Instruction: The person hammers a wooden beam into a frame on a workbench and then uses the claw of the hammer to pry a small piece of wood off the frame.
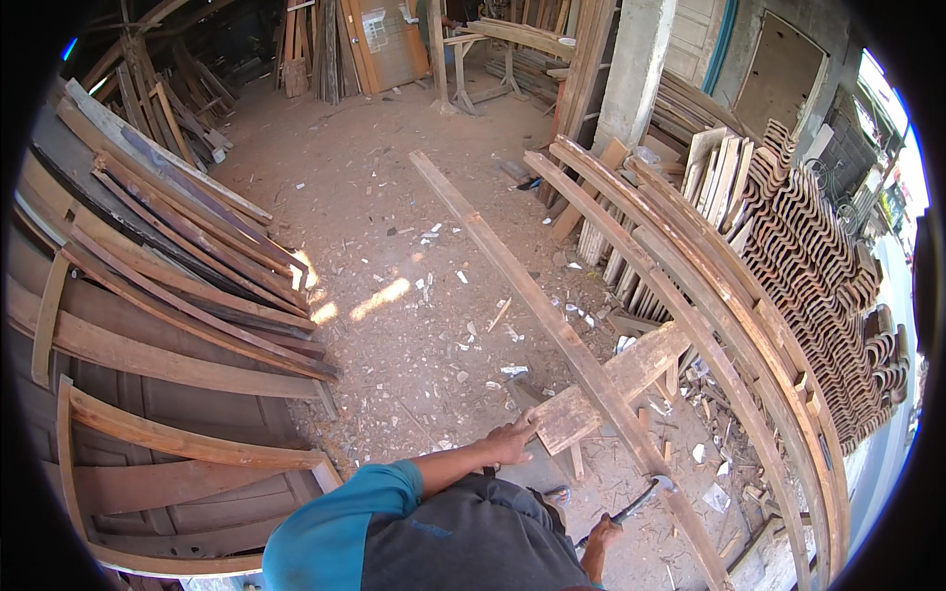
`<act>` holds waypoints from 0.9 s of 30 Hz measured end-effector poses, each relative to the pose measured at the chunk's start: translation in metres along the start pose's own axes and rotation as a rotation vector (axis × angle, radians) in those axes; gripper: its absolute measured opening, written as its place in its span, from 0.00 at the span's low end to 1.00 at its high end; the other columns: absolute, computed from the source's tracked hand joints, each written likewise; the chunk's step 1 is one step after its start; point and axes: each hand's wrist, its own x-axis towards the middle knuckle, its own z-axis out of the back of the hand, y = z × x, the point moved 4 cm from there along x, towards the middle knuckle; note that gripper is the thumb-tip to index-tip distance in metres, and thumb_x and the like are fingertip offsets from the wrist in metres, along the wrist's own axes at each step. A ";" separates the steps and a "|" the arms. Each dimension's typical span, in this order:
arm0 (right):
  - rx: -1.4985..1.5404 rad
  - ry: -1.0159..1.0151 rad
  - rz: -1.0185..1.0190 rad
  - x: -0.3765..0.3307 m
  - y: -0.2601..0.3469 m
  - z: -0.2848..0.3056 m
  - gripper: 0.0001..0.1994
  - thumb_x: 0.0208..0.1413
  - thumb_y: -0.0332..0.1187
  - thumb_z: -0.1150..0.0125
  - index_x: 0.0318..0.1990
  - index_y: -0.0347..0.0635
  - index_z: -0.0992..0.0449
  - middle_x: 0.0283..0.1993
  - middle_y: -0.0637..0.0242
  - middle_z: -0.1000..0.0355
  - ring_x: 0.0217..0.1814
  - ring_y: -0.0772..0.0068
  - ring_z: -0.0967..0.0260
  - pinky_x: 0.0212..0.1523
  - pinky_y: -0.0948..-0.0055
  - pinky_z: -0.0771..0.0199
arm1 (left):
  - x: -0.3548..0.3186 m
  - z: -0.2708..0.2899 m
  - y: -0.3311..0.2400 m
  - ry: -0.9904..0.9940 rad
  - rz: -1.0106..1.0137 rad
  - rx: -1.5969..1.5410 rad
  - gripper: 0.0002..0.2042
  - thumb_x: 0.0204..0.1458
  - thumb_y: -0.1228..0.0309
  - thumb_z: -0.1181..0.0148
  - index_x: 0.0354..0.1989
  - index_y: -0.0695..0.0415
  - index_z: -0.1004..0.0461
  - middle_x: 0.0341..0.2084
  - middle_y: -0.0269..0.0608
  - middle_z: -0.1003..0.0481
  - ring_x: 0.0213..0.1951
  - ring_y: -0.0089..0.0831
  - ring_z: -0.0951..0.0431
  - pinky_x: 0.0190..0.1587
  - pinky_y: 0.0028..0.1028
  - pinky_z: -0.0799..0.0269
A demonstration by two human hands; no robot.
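My right hand [604, 533] is wrapped around the handle of a claw hammer [641, 500]. The hammer's metal head rests on or just over a long narrow wooden board [532, 295]. That board runs from the far middle down to the lower right, crossing a low wooden bench [645, 366]. My left hand [508, 441] is at the bench's near left end, fingers stretched toward its edge and holding nothing that I can see. Whether the fingertips touch the bench, I cannot tell.
Old door panels and long timbers [187, 369] lean in a stack at left. More long beams [690, 295] stand at right, beside piled roof tiles [798, 276]. A concrete post [636, 74] and a wooden trestle [483, 74] are farther back. Wood scraps and white chips litter the dirt floor [365, 217].
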 end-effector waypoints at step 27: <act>0.080 -0.012 -0.083 -0.048 0.081 0.049 0.17 0.51 0.40 0.36 0.37 0.31 0.24 0.27 0.53 0.26 0.29 0.55 0.30 0.38 0.53 0.30 | -0.034 0.060 0.107 0.163 0.296 -0.006 0.39 0.50 0.47 0.34 0.63 0.66 0.31 0.54 0.63 0.24 0.59 0.54 0.25 0.61 0.42 0.30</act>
